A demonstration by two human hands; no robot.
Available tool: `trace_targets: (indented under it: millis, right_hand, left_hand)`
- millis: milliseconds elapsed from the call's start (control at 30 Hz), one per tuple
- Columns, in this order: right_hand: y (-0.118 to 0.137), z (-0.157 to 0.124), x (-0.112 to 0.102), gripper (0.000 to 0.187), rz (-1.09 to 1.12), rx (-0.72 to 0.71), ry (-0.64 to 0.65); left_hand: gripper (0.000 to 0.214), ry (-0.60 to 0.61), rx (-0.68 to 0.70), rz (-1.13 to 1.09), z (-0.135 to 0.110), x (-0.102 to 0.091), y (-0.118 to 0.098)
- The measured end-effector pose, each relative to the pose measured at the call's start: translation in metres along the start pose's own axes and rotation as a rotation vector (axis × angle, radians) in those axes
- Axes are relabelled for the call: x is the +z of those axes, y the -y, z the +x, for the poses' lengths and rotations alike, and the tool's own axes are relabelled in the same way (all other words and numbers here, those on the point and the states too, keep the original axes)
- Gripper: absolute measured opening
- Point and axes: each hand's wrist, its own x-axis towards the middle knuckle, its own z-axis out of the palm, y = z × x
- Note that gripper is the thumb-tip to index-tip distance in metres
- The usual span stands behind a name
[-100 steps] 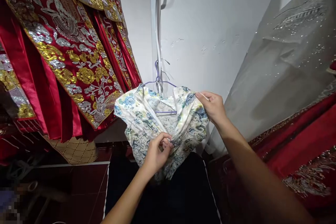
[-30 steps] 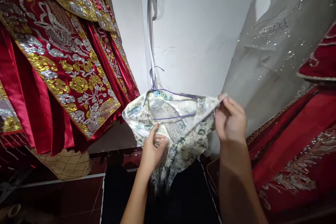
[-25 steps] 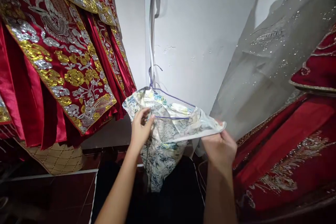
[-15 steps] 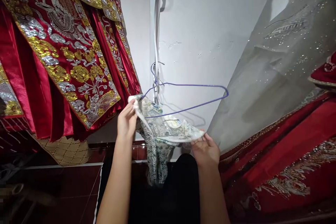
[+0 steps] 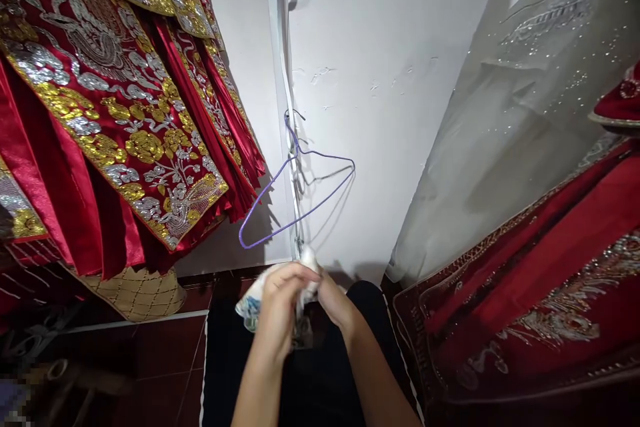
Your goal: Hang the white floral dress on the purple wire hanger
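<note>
A patterned white, grey and blue garment point(image 5: 250, 303) is bunched low in the middle of the head view, in front of my lap. My left hand point(image 5: 281, 297) is closed on its pale upper part, fingers bent toward the right. Close against it, my right hand point(image 5: 334, 297) also grips the bunched cloth, its fingertips partly hidden. Just above both hands hangs a purple wire hanger point(image 5: 241, 235), with nothing on it and apart from the garment. Its hook sits on a narrow white strip point(image 5: 287, 83) running down the wall.
Red costumes with gold and silver embroidery point(image 5: 150, 147) hang at the left. A sheer, glittery grey fabric point(image 5: 465, 167) drapes down the right, with a beaded red garment point(image 5: 505, 287) below it. Behind the hanger is a white wall point(image 5: 390, 27). Dark red tiles point(image 5: 165, 347) cover the floor.
The garment has come off the hanger and down toward my lap. My hands, spread apart before, are now together and lower. The hanger has swung round to the left.
</note>
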Motion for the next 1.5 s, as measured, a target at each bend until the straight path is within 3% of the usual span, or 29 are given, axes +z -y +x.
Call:
trace_targets:
  millis: [67, 167, 233, 267, 400, 433, 500, 600, 700, 767, 800, 867, 933, 967, 1033, 1133, 1200, 1300, 1400, 1500]
  right_hand:
    - [0.007, -0.004, 0.0, 0.074, 0.071, 0.036, 0.06]
    - [0.025, -0.016, -0.014, 0.079, 0.052, 0.099, 0.265]
    - [0.035, -0.023, -0.025, 0.066, -0.091, 0.077, 0.296]
    - [0.038, -0.026, -0.03, 0.058, -0.177, 0.042, 0.227]
    - [0.034, -0.025, -0.04, 0.04, -0.306, -0.17, -0.285]
    - [0.032, -0.023, -0.04, 0.041, -0.285, -0.184, -0.313]
    - [0.027, -0.022, -0.035, 0.048, -0.218, -0.121, -0.202]
    - [0.022, -0.023, -0.022, 0.055, -0.037, 0.064, -0.042]
    - [0.021, -0.026, -0.012, 0.053, 0.16, 0.114, -0.153]
    - [0.024, -0.028, -0.009, 0.049, 0.242, 0.066, -0.242]
    - [0.025, -0.028, -0.008, 0.046, 0.263, 0.019, -0.271]
    - [0.028, -0.03, -0.004, 0.038, 0.275, -0.062, -0.28]
    - [0.029, -0.035, 0.002, 0.03, 0.283, -0.044, -0.222]
    - [0.03, -0.038, 0.005, 0.028, 0.297, 0.002, -0.162]
    - [0.032, -0.044, 0.01, 0.031, 0.32, 0.131, 0.034]
    - [0.046, -0.051, 0.008, 0.042, 0.202, 0.271, 0.375]
    - [0.061, -0.051, 0.0, 0.034, -0.016, 0.262, 0.429]
    - [0.084, -0.043, -0.011, 0.028, -0.443, -0.009, 0.144]
    - [0.1, -0.03, -0.023, 0.031, -0.768, -0.302, -0.214]
    - [0.116, -0.01, -0.042, 0.019, -0.892, -0.505, -0.404]
  left_hand:
    - [0.012, 0.104, -0.004, 0.208, -0.015, 0.017, 0.008]
    - [0.018, 0.238, 0.027, 0.363, -0.027, 0.026, 0.017]
    - [0.018, 0.179, 0.078, 0.357, -0.027, 0.024, 0.022]
    - [0.016, 0.106, 0.108, 0.335, -0.025, 0.021, 0.025]
    - [0.013, -0.208, 0.208, 0.251, -0.015, 0.008, 0.029]
    - [0.015, -0.265, 0.23, 0.237, -0.014, 0.006, 0.028]
    - [0.019, -0.296, 0.254, 0.228, -0.014, 0.008, 0.027]
    - [0.018, -0.142, 0.206, 0.295, -0.025, 0.021, 0.025]
    - [0.018, 0.058, 0.219, 0.435, -0.041, 0.032, 0.019]
    - [0.022, 0.185, 0.227, 0.508, -0.048, 0.029, 0.01]
    - [0.022, 0.205, 0.229, 0.53, -0.05, 0.024, 0.003]
    - [0.024, 0.119, 0.282, 0.532, -0.048, 0.01, -0.011]
    - [0.035, -0.008, 0.393, 0.469, -0.04, -0.006, -0.022]
    - [0.044, -0.007, 0.421, 0.437, -0.035, -0.013, -0.024]
    - [0.061, 0.169, 0.372, 0.429, -0.024, -0.027, -0.024]
    - [0.07, 0.577, 0.131, 0.655, -0.011, -0.045, -0.012]
    - [0.068, 0.743, 0.04, 0.847, -0.004, -0.056, -0.005]
    - [0.057, 0.788, 0.041, 1.063, 0.008, -0.076, -0.007]
    - [0.046, 0.636, 0.123, 1.286, 0.023, -0.103, -0.022]
    - [0.038, 0.468, 0.19, 1.464, 0.037, -0.135, -0.042]
